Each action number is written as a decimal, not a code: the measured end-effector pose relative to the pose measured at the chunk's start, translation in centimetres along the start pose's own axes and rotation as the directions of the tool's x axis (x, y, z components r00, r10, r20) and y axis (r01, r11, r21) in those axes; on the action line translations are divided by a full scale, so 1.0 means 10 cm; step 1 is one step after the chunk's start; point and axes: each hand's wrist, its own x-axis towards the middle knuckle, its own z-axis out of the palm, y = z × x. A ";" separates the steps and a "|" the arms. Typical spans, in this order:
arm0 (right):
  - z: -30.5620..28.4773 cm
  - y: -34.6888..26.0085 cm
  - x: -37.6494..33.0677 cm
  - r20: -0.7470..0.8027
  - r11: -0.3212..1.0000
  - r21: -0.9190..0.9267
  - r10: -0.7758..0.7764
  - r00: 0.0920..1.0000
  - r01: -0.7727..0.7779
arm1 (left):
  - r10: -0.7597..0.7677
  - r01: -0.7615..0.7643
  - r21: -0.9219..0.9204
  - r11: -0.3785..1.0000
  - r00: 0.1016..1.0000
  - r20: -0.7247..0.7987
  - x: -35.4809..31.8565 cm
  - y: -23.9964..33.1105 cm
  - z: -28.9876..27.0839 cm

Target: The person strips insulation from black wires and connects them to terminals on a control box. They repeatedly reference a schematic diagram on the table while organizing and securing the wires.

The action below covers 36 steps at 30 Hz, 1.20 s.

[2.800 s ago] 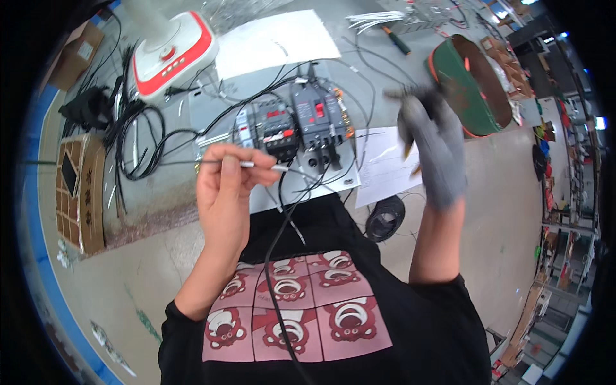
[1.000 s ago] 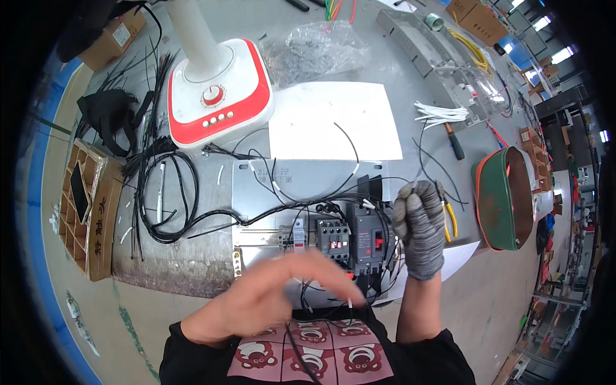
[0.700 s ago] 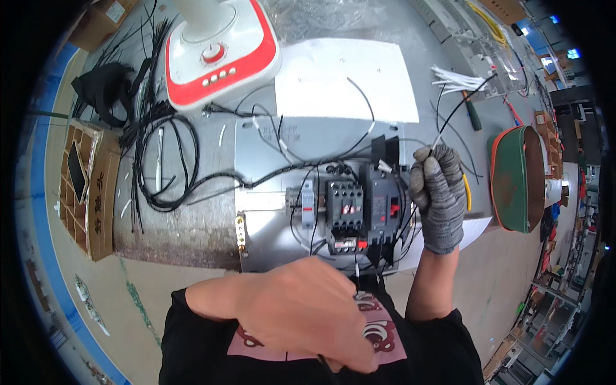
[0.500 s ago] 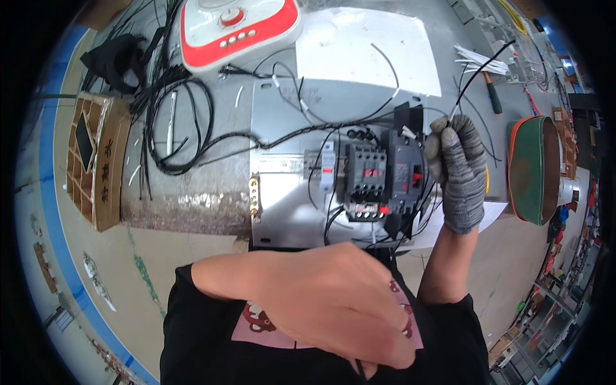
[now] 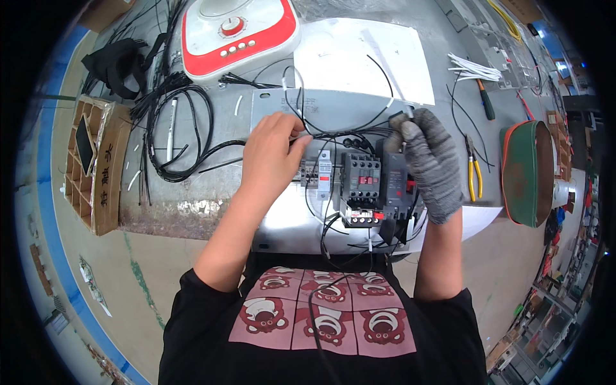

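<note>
A metal mounting plate lies on the bench in front of me. On it sit a slim white module, a black contactor with a relay below it, and a black circuit breaker. My bare left hand reaches over the plate, thumb and fingers pinched on the black wire bundle. My right hand, in a grey knit glove, is closed beside the breaker's upper right. Its fingertips hold a thin wire whose pale end shows; the rest is blurred.
A white and red appliance and paper are behind the plate. Left are coiled black wire and a cardboard divider box. Yellow-handled pliers, a screwdriver, white strips and a green container lie right.
My left hand has moved from in front of my chest up to the wire bundle. My right hand has shifted left toward the breaker, uncovering the pliers.
</note>
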 end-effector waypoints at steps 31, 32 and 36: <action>-0.12 0.15 -0.41 -0.189 0.998 0.063 0.021 0.982 -0.009 | 0.458 -0.450 -0.082 0.889 0.879 0.135 0.61 0.52 0.29; -0.14 0.12 -0.45 -0.207 0.994 0.106 0.041 0.978 -0.020 | 0.438 -0.430 -0.108 0.897 0.895 0.080 0.65 0.62 0.25; -0.18 0.10 -0.60 -0.270 0.991 0.131 0.036 0.962 0.000 | 0.392 -0.390 -0.220 0.894 0.919 -0.038 0.73 0.76 -0.03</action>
